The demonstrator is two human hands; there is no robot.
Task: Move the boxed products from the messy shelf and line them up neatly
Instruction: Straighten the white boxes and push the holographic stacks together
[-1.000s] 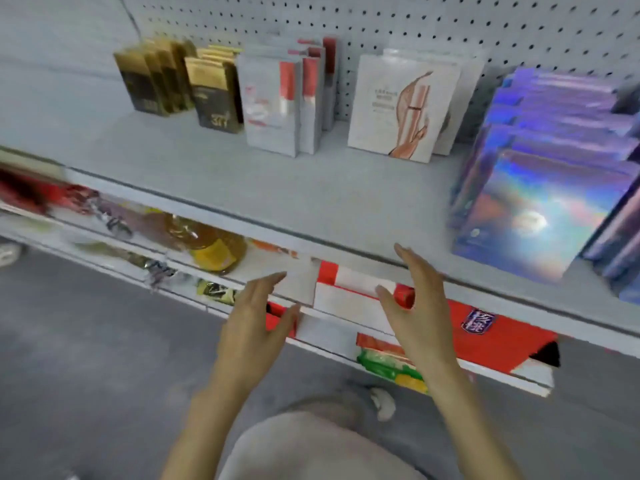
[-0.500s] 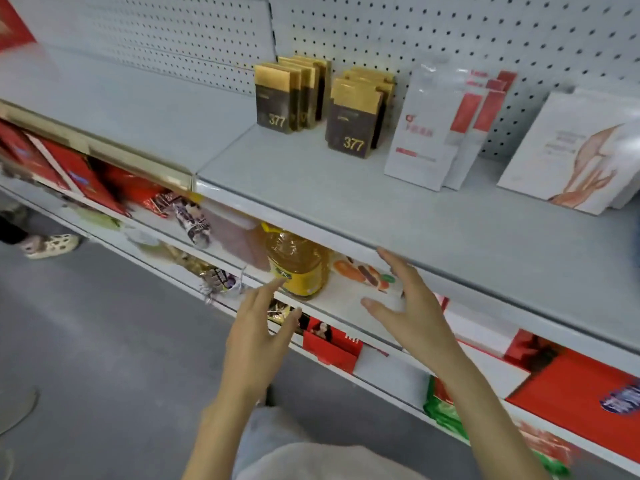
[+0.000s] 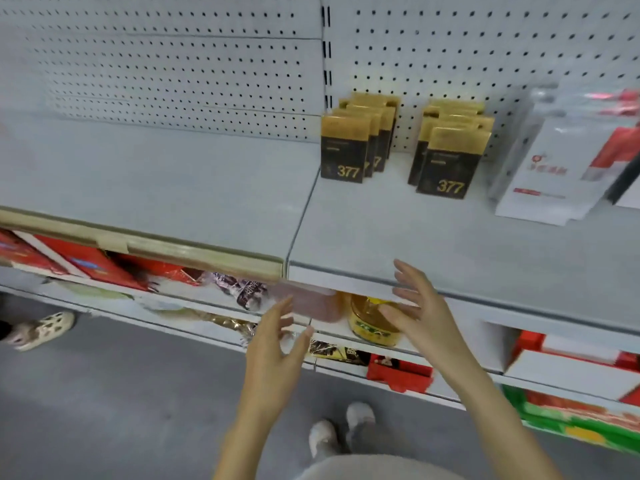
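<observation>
Two short rows of black and gold boxes marked 377 stand upright on the grey top shelf (image 3: 450, 244), one row (image 3: 344, 150) left of the other (image 3: 450, 161). White and red boxes (image 3: 554, 168) stand at the right edge. My left hand (image 3: 277, 344) and my right hand (image 3: 420, 313) hover in front of the shelf's front edge, below the boxes. Both have straight, spread fingers, palms facing each other, and hold nothing.
The left section of the top shelf (image 3: 156, 188) is bare, backed by pegboard. On the lower shelf lie red packs (image 3: 86, 261), a yellow oil bottle (image 3: 372, 323) and snack bags. Someone's sandalled foot (image 3: 41, 329) stands on the grey floor at the left.
The view has swung left: the holographic and pale boxes have left the frame and the 377 boxes now sit right of centre. Both hands stay spread and empty before the shelf edge.
</observation>
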